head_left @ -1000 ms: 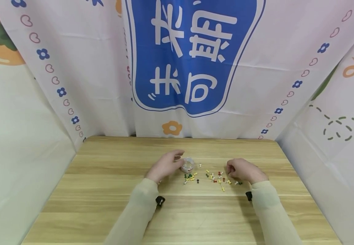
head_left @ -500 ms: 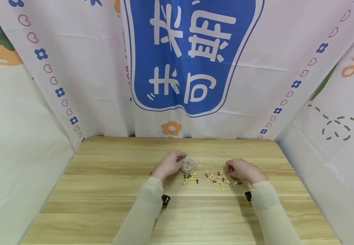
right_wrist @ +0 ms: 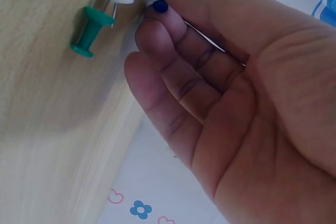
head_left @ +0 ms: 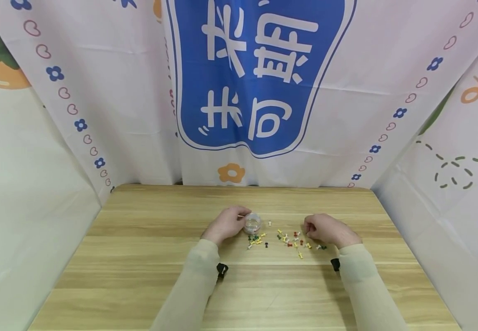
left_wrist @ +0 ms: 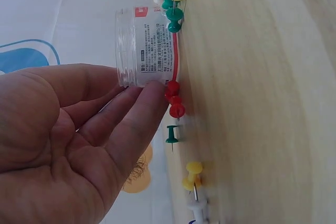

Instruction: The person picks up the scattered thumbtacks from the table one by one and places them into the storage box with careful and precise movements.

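Our left hand, half curled, lightly holds the clear jar from its 9 o'clock side. Our right hand, bent nearly closed, pinches a blue pushpin at the fingertips. We see the jar standing upright on the wooden table, loose pushpins scattered from its 3 o'clock round to 6.

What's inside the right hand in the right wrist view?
A small blue piece, probably a push pin, shows pinched in the right hand. The rest is covered by the fingers.
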Available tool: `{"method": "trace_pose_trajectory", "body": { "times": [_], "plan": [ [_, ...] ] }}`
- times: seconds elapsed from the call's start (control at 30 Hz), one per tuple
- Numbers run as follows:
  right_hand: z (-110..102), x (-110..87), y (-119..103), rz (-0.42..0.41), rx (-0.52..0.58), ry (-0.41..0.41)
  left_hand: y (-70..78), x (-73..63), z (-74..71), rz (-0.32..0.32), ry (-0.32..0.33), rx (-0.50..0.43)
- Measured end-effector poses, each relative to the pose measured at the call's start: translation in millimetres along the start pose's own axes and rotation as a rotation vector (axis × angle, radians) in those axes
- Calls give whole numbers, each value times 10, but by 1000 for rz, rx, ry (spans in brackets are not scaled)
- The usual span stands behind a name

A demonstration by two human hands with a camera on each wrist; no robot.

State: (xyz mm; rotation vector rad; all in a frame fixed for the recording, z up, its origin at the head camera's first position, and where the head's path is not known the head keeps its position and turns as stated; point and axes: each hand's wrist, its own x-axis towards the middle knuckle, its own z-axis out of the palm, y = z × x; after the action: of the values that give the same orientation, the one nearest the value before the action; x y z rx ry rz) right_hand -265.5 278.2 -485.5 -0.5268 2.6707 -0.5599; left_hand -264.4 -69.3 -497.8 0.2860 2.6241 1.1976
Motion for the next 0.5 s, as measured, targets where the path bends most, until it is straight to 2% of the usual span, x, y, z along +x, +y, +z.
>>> {"method": "trace_pose_trajectory", "body": {
  "times": [0.27,0.5],
  "plan": [
    [0,21,-4,-72,-33,50,3,-10,8,17,-7,8],
    [7,79,-74,-78,-11,126,-16,4,11,16,-13,-7]
  ]
}}
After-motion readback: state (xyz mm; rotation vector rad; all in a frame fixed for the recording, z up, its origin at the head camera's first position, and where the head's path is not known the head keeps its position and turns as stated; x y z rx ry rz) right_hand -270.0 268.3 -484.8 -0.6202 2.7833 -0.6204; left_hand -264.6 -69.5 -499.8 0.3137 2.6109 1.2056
